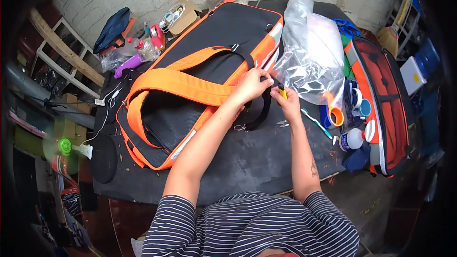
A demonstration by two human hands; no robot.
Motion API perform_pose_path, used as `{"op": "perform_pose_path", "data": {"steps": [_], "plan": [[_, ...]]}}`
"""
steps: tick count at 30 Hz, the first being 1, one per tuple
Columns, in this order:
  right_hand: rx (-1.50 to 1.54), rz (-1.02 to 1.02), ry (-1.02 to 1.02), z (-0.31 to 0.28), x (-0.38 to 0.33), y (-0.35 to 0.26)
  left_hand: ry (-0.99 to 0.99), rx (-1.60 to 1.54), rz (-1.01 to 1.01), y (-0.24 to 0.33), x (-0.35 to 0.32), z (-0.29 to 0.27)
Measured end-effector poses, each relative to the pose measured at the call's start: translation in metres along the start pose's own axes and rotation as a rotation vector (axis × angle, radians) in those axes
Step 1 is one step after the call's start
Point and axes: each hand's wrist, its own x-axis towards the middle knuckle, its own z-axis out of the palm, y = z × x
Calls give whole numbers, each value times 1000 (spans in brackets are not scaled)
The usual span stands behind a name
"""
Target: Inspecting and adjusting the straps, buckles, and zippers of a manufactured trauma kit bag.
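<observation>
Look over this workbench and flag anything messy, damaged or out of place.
Small orange and red scraps lie scattered over the dark table near its right edge, like trimmings. A green toothbrush lies loose among the sewing clutter. The orange-and-black bag under the left hand shows no visible damage. The right hand pinches a small yellow tool.

Black bag with orange trim and wide orange straps is lying flat and diagonal across the dark table. Its black strap is looping off the near right edge. A small yellow tool is pointing at that strap end.
</observation>
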Motion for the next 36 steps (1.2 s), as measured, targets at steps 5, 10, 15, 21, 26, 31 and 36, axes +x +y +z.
{"op": "perform_pose_path", "data": {"steps": [5, 10, 15, 21, 26, 31, 36], "plan": [[-278, -414, 319, 14, 10, 8, -1, 124, 104, -2, 1, -2], [22, -282, 357, 32, 12, 14, -275, -341, -166, 4, 0, -10], [114, -278, 298, 47, -6, 13, -138, -687, -181, 9, -2, -11], [-144, -50, 184, 40, -38, 17, -51, -330, -80, 2, 2, -7], [-149, -105, 105, 18, -24, 11, -35, -163, -146, -3, 1, 3], [-417, -212, 134, 12, -12, -1, -36, -37, -101, 2, 4, 4], [-541, -183, 227, 14, -5, 2, -5, 48, -63, 6, 3, 5]]}}
